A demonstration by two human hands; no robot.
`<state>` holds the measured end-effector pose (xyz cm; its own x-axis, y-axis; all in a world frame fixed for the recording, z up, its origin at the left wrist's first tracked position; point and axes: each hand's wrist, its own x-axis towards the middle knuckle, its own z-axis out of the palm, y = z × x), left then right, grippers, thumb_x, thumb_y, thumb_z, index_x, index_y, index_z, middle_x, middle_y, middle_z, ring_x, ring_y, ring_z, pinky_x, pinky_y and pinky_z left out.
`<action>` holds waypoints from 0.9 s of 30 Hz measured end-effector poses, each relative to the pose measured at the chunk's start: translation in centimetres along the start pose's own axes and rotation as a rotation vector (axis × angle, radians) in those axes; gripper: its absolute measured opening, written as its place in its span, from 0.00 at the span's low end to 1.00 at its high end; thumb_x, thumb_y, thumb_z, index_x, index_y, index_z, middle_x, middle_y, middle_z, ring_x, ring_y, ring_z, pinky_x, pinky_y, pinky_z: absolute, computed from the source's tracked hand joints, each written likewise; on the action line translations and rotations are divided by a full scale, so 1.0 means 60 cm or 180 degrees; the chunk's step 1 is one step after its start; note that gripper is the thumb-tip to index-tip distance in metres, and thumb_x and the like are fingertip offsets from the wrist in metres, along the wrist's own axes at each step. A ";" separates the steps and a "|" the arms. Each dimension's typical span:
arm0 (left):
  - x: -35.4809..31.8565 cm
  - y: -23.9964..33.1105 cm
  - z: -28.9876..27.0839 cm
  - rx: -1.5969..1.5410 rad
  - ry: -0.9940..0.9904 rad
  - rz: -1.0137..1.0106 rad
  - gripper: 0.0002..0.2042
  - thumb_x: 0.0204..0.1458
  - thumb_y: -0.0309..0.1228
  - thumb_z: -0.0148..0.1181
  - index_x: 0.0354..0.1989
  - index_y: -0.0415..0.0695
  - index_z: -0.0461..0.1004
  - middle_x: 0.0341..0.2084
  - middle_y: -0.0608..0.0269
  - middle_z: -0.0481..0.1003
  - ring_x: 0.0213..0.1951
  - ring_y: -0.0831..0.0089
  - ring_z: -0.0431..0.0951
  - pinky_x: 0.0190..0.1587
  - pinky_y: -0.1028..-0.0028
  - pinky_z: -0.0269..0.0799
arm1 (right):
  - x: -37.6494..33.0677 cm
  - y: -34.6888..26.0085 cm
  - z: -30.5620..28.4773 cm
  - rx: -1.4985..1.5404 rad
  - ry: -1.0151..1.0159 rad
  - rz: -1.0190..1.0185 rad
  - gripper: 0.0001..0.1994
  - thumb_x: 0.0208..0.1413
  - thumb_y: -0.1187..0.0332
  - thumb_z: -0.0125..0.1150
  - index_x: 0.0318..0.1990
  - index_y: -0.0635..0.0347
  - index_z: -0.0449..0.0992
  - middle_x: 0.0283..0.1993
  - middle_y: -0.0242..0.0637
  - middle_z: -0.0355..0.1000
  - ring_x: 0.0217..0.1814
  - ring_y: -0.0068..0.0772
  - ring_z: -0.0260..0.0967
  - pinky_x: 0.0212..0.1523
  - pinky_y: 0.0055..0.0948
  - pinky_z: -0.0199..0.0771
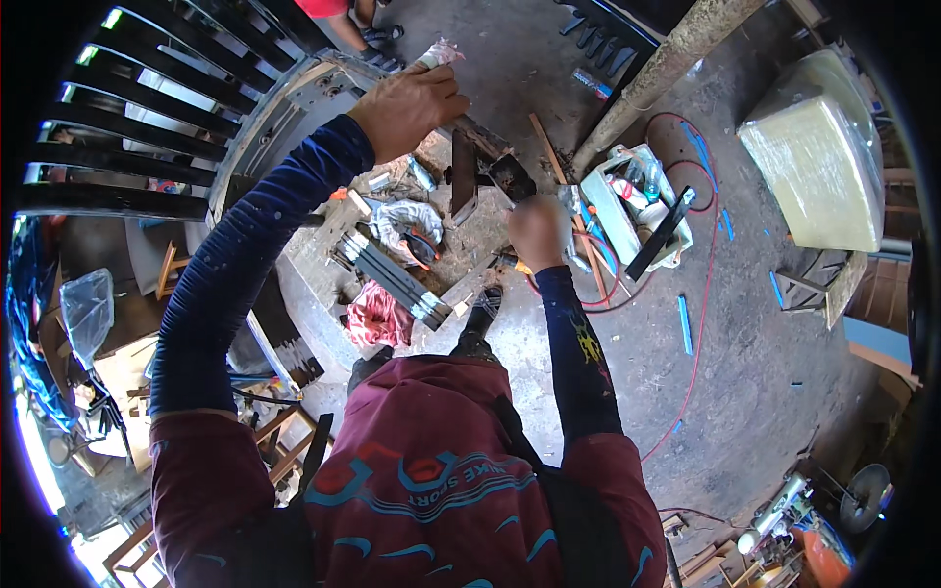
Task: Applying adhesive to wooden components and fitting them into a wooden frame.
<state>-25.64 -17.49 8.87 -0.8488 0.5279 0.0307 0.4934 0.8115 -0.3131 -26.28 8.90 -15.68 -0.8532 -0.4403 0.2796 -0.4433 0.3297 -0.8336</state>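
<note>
1. The left hand (412, 106) is closed around a crumpled whitish cloth (441, 53); this cloth sticks out at the far side of the grip, past the fingers.
2. The right hand (537, 233) is just beside a dark box-shaped piece (512, 178); its grip is blurred, so I cannot tell its state.
3. The maroon shirt (421, 392) carries light blue lettering (480, 480) (it appears upside down).
4. A small printed tube (591, 82) lies on the floor (735, 343), too small for reading.
</note>
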 end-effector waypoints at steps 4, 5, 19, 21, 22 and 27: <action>0.000 -0.003 0.004 -0.0212 0.0001 0.0033 0.26 0.42 0.18 0.65 0.54 0.42 0.74 0.44 0.57 0.74 0.53 0.61 0.72 0.60 0.66 0.69 | -0.014 -0.004 -0.007 -0.0249 -0.0469 0.0159 0.29 0.52 0.76 0.65 0.62 0.69 0.67 0.43 0.59 0.75 0.44 0.62 0.75 0.43 0.46 0.76; 0.000 -0.003 0.005 -0.0317 0.0034 -0.0004 0.26 0.41 0.18 0.66 0.54 0.43 0.74 0.45 0.57 0.75 0.53 0.61 0.73 0.61 0.66 0.69 | -0.013 -0.008 -0.007 -0.0247 -0.0483 0.0139 0.29 0.52 0.76 0.65 0.62 0.69 0.67 0.43 0.59 0.75 0.44 0.62 0.75 0.43 0.46 0.76; 0.002 -0.009 0.000 -0.0524 0.0073 -0.0067 0.21 0.46 0.20 0.66 0.51 0.46 0.76 0.42 0.59 0.76 0.53 0.62 0.74 0.59 0.63 0.70 | -0.026 -0.011 -0.013 -0.0206 -0.0413 -0.0042 0.17 0.52 0.68 0.69 0.47 0.65 0.76 0.40 0.55 0.76 0.43 0.63 0.73 0.42 0.49 0.75; -0.001 -0.007 0.008 -0.0485 0.0235 0.0000 0.19 0.46 0.21 0.65 0.49 0.46 0.76 0.41 0.59 0.76 0.52 0.62 0.75 0.59 0.63 0.70 | -0.024 -0.016 -0.008 -0.0183 -0.0353 -0.0026 0.16 0.51 0.69 0.69 0.47 0.65 0.76 0.40 0.55 0.76 0.42 0.63 0.74 0.42 0.48 0.76; 0.001 -0.004 0.004 -0.0434 0.0120 -0.0024 0.19 0.45 0.22 0.64 0.49 0.44 0.76 0.42 0.59 0.76 0.53 0.62 0.75 0.59 0.64 0.70 | -0.019 -0.019 -0.006 -0.0092 -0.0330 0.0066 0.17 0.51 0.70 0.69 0.47 0.64 0.76 0.40 0.54 0.76 0.42 0.63 0.74 0.42 0.48 0.76; -0.004 -0.006 0.011 -0.0427 0.0231 0.0067 0.17 0.48 0.22 0.66 0.49 0.43 0.78 0.45 0.60 0.79 0.54 0.63 0.76 0.59 0.67 0.71 | -0.024 -0.035 -0.008 -0.0450 -0.0561 0.0648 0.42 0.48 0.64 0.75 0.69 0.66 0.59 0.50 0.55 0.77 0.49 0.61 0.76 0.48 0.45 0.76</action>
<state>-25.76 -18.08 8.36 -0.8244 0.5579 0.0955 0.5361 0.8237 -0.1849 -24.22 9.25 -14.09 -0.8730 -0.4874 0.0163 -0.3125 0.5335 -0.7860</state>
